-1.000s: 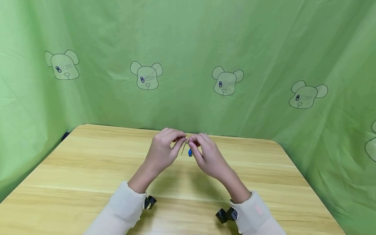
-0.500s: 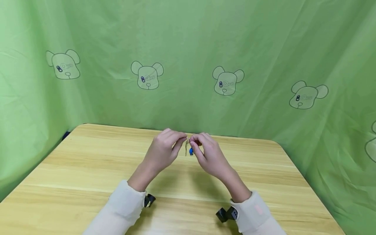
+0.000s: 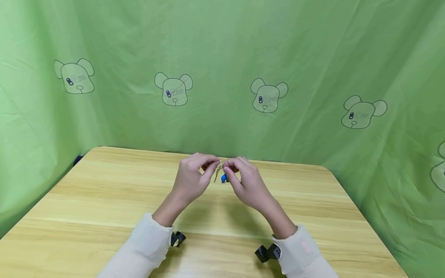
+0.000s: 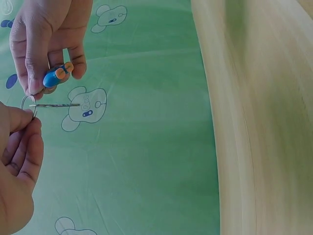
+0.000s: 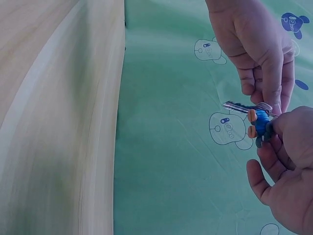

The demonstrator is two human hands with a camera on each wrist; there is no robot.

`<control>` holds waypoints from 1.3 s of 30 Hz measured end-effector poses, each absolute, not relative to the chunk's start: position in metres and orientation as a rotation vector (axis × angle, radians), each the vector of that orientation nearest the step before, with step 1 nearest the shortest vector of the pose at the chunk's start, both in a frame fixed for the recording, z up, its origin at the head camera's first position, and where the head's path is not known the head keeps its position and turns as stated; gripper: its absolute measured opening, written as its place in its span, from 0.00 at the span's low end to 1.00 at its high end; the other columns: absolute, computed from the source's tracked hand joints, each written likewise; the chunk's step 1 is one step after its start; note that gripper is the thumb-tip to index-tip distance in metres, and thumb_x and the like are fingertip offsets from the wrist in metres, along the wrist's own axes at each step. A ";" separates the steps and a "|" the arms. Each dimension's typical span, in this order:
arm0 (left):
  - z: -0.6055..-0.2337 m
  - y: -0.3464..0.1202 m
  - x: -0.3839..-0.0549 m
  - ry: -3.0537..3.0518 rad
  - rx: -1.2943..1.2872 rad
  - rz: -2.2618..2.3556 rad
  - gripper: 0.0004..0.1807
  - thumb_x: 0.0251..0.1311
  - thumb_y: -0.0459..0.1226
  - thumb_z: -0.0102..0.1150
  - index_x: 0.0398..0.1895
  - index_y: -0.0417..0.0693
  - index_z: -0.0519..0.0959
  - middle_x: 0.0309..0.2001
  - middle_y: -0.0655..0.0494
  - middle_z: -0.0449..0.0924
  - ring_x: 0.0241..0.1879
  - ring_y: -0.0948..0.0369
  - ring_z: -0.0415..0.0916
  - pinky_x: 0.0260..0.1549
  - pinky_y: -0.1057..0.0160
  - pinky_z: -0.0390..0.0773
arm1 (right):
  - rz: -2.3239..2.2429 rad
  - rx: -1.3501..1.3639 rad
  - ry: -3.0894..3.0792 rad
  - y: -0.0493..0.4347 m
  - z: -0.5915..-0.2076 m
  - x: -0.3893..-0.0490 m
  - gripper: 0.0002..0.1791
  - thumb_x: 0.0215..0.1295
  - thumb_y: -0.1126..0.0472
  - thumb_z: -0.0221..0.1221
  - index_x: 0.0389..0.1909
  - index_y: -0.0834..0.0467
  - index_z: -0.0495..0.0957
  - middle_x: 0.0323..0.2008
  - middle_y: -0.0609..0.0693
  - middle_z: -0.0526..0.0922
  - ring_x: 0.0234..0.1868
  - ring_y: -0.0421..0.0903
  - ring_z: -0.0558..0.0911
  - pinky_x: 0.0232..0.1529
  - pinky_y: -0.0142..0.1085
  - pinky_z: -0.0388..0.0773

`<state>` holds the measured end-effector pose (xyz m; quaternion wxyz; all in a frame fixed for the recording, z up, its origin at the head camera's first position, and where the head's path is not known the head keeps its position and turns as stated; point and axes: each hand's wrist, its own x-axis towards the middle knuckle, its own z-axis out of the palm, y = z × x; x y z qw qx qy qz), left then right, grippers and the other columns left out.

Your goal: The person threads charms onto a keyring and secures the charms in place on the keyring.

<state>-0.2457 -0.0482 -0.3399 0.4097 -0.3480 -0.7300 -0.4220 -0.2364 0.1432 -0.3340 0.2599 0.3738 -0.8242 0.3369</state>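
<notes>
My left hand (image 3: pixel 192 177) pinches a thin metal key ring (image 4: pixel 28 102) between thumb and fingertips. Opposite it, my right hand (image 3: pixel 245 179) pinches the ring's other side; the fingertips cover the exact contact. A metal key (image 4: pixel 57 105) hangs from the ring between the hands, its toothed blade showing in the right wrist view. Close below the right fingers dangles a small blue figurine charm (image 5: pixel 261 121) with orange feet, its upper part partly hidden by the fingers. Both hands are held above the table, fingertips almost meeting.
The wood-grain table (image 3: pixel 121 200) spreads beneath the hands. A green curtain (image 3: pixel 222 46) printed with bear heads encloses its back and sides. Black wrist cameras (image 3: pixel 267 254) sit at both light sleeve cuffs.
Both hands stay nearly in place with small finger shifts. The key swings to upright, then slants left again, and the blue charm sways slightly left.
</notes>
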 end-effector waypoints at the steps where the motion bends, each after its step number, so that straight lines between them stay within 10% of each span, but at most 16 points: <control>1: -0.340 -0.048 -0.246 -1.836 -0.872 -1.073 0.03 0.61 0.26 0.68 0.35 0.40 0.87 0.28 0.52 0.87 0.26 0.62 0.79 0.27 0.67 0.80 | 0.919 1.015 -2.233 0.143 -0.334 -0.237 0.03 0.74 0.69 0.58 0.43 0.63 0.79 0.35 0.50 0.80 0.39 0.45 0.80 0.42 0.43 0.82; 39: -0.352 -0.048 -0.247 -1.976 -0.740 -1.388 0.03 0.65 0.30 0.67 0.36 0.38 0.87 0.31 0.53 0.88 0.26 0.64 0.82 0.30 0.65 0.84 | 0.929 1.047 -2.417 0.145 -0.336 -0.240 0.03 0.75 0.69 0.57 0.43 0.63 0.78 0.35 0.47 0.79 0.36 0.42 0.78 0.38 0.35 0.80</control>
